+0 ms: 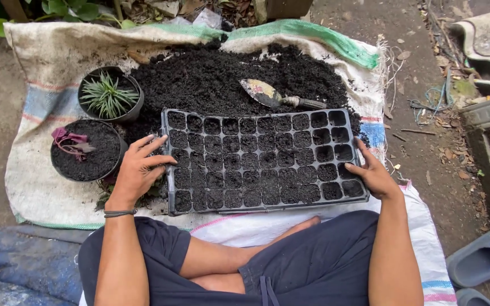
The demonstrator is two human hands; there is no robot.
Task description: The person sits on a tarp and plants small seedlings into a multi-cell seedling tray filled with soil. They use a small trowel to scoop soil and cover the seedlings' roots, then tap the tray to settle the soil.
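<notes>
Crossed legs in dark shorts sit right under the camera, on a white woven sack (426, 238) spread on the ground. Just past the knees is a black seedling tray (262, 161), most of its cells filled with dark soil, a few at the right end looking emptier. Both hands are on it: the left hand (140, 167) has its fingers spread over the tray's left edge, and the right hand (372, 173) is pressed flat against the right edge, fingers loose and not really clamped around anything. There's a dark band on the left wrist. Behind the tray sits a big heap of potting soil (216, 76) on an old burlap sack (52, 56), with a garden trowel (273, 95) lying on top of the heap, just beyond the tray's far edge. Left of the tray are two black pots, one with a spiky green plant (109, 96) and one nearer with a small purple plant (72, 141) in soil.
</notes>
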